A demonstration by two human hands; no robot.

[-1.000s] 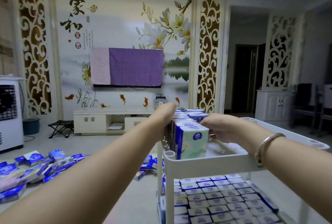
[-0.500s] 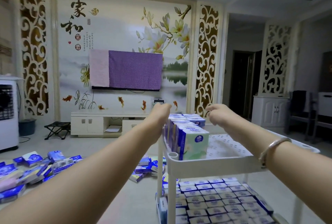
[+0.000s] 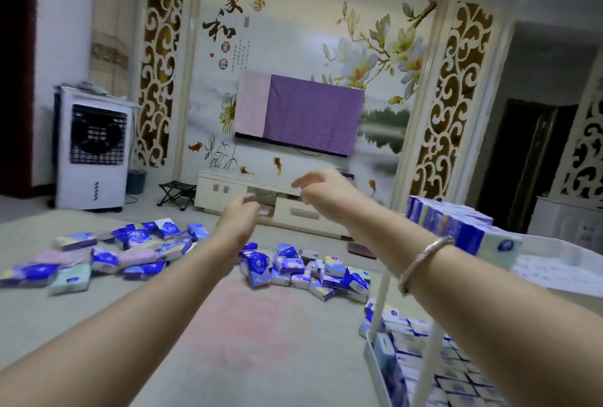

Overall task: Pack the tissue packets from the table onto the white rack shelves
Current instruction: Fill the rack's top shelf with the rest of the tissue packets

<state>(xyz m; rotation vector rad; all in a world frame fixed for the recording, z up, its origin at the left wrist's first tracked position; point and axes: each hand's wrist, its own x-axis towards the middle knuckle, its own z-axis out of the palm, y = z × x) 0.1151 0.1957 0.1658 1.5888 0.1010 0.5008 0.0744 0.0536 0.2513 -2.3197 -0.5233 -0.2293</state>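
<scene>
Blue-and-white tissue packets lie scattered on the grey surface in two heaps, one at the left and one in the middle. The white rack stands at the right edge. A row of upright packets fills the left of its top shelf, and its lower shelf is packed with flat packets. My left hand and my right hand are stretched out in the air over the heaps, left of the rack. Both have their fingers apart and hold nothing. A silver bracelet circles my right wrist.
A white air cooler stands at the back left. Beside it are a dark bin and a small folding stool. A white TV cabinet runs along the back wall under a purple-covered screen. A dark doorway opens at the right.
Both hands have left the packets on the rack's top shelf and swung left, out over the heaps. The view has turned left, so the rack now sits at the right edge.
</scene>
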